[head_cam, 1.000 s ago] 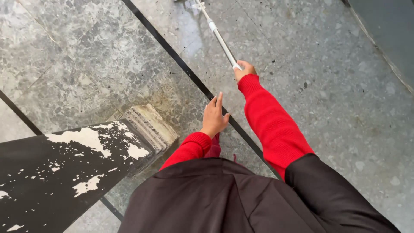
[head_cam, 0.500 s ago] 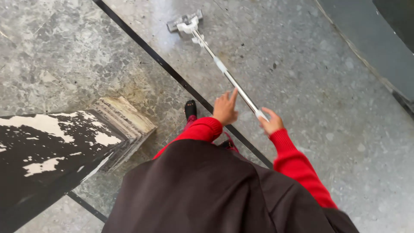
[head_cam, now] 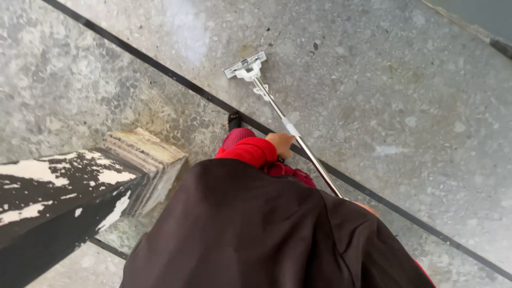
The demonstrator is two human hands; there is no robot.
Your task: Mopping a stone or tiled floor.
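Note:
A mop with a flat white head (head_cam: pixel 245 65) rests on the speckled grey stone floor (head_cam: pixel 405 106). Its thin metal handle (head_cam: pixel 298 140) slants down to the right toward my body. My left hand (head_cam: pixel 280 144), in a red sleeve, grips the handle about halfway along. Only a sliver of my right hand (head_cam: pixel 366 207) shows past my dark garment (head_cam: pixel 256 234), at the handle's lower end, which it holds. A black shoe tip (head_cam: pixel 233 120) pokes out ahead of my left sleeve.
A thin black inlay line (head_cam: pixel 160 72) crosses the floor diagonally, passing under the handle. At the left stands a dark ledge with peeling white paint (head_cam: pixel 53 184), with a worn stone block (head_cam: pixel 144 154) at its end. A darker strip (head_cam: pixel 480 21) runs along the top right.
The mop head has come nearer to me along the floor. Both hands have drawn back toward my body, and my right hand has slipped mostly behind the dark garment.

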